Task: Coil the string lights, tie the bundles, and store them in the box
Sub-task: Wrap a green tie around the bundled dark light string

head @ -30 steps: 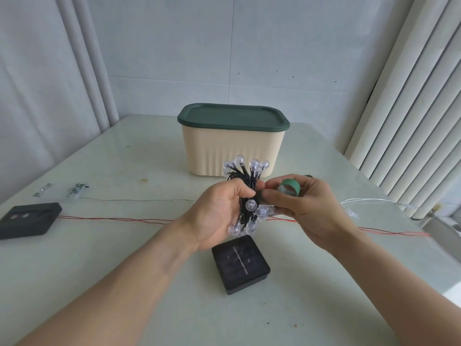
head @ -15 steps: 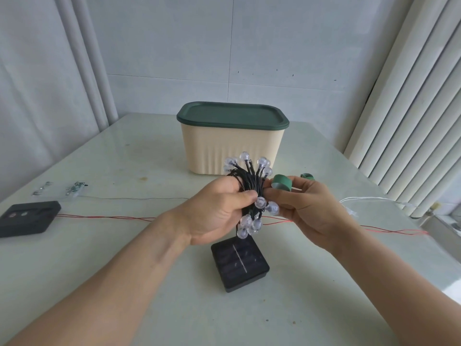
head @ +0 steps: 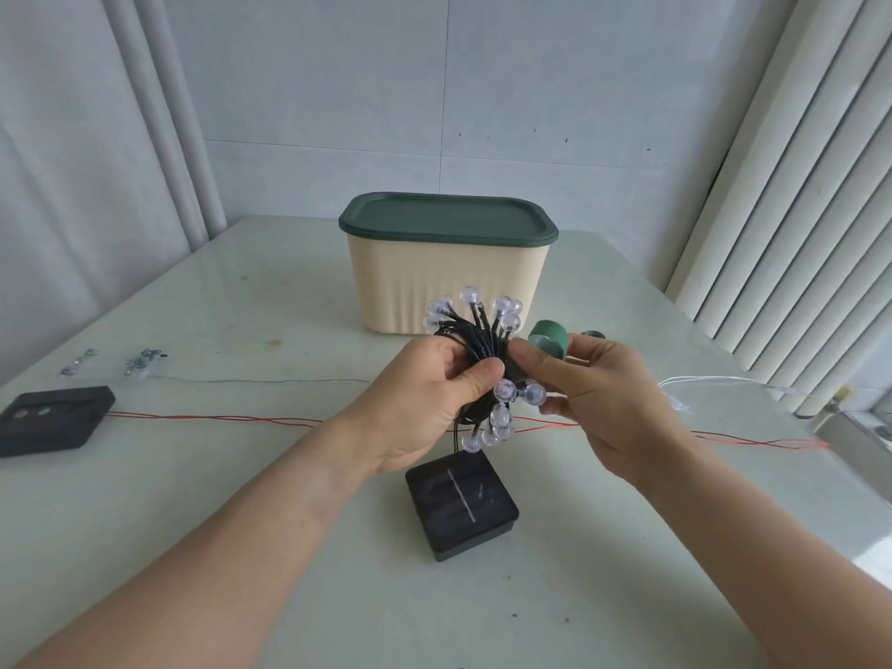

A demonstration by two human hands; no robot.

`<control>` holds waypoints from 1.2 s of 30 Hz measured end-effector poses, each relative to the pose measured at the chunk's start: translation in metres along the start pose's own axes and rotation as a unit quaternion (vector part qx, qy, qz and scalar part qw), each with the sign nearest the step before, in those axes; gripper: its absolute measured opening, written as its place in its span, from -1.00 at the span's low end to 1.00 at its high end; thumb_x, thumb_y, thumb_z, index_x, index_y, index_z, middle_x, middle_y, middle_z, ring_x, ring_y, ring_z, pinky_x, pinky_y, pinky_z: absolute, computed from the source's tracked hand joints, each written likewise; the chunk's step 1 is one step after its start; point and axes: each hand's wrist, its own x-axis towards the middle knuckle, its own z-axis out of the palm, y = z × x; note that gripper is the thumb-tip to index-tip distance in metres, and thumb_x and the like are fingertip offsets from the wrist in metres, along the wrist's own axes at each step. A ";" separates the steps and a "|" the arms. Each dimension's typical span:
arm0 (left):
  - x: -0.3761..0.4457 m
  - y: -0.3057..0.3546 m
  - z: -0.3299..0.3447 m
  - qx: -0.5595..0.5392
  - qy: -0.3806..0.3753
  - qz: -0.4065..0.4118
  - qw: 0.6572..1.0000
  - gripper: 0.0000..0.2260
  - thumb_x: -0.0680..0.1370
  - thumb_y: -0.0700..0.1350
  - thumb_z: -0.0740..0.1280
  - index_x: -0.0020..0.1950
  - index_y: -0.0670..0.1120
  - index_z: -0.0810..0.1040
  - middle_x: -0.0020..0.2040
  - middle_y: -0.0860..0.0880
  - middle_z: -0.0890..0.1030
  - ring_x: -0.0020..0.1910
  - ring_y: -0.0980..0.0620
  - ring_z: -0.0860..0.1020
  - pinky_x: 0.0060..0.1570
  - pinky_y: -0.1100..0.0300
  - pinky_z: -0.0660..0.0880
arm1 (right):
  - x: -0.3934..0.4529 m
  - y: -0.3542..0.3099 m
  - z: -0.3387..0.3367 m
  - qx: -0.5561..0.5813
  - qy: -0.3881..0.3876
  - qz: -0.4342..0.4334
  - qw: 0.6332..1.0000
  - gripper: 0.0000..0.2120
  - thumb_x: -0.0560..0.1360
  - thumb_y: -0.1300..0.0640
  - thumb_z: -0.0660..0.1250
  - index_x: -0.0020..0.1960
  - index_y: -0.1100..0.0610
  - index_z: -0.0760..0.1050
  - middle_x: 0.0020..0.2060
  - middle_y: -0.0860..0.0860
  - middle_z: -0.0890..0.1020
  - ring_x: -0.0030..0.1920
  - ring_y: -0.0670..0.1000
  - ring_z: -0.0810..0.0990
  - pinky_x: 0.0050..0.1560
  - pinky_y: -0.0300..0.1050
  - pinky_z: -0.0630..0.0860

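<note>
On the far left of the counter we see a black battery case whose thin red wire runs rightward, passes behind the hands and comes out again toward the right edge. That strand lies uncoiled.

Next comes our left hand, its grip clamped round the waist of the coiled string lights, which it holds up above the counter in front of the closed cream box with its green lid. We judge this bundle light and springy: thin black wire wants to fan open the moment the squeeze slackens, so the middle, where the loops cross, is the place to hold. The clear bulbs splay above and below the fist; they look like hard plastic, but we would keep pressure off them. A black lead drops from the bundle to the solar panel on the counter, whose weight would tug at the coil if lifted.

To the right, our right hand pinches a green tie strap against the bundle's side, its free end curled into a loop.

How far the strap reaches around the wire is hidden behind the left hand's fingers. A second small green piece peeks from behind the right hand's fingers; we cannot tell what it is. White wire trails off toward the right edge, its end unclear.
</note>
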 end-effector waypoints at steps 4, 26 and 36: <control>0.001 -0.004 0.001 0.014 0.016 0.001 1.000 -0.88 0.54 -0.17 0.36 0.02 -0.19 0.62 -0.02 -0.14 0.65 0.05 -0.05 0.58 0.29 -0.06 0.45 | 0.001 0.002 0.001 -0.015 0.003 0.016 1.000 -0.65 0.35 -0.09 0.52 -0.05 0.17 0.69 -0.22 0.06 0.72 -0.20 0.04 0.50 -0.14 -0.07 0.41; -0.003 0.000 -0.003 0.157 -0.010 0.023 0.987 -0.81 0.62 -0.13 0.31 0.19 -0.16 0.59 0.11 -0.11 0.69 0.16 -0.08 0.63 0.28 -0.07 0.50 | 0.001 0.005 0.001 0.053 -0.147 0.058 0.986 -0.56 0.41 0.13 0.42 0.23 0.32 0.54 -0.02 0.22 0.57 -0.04 0.16 0.51 0.04 0.07 0.40; -0.002 -0.002 0.000 0.090 -0.030 -0.018 0.995 -0.69 0.51 -0.10 0.32 0.19 -0.23 0.58 0.14 -0.16 0.67 0.19 -0.11 0.61 0.32 -0.06 0.47 | 0.000 0.000 0.000 -0.059 -0.037 -0.009 0.998 -0.86 0.48 0.29 0.46 0.03 0.16 0.61 -0.29 0.09 0.72 -0.30 0.08 0.62 -0.05 0.12 0.56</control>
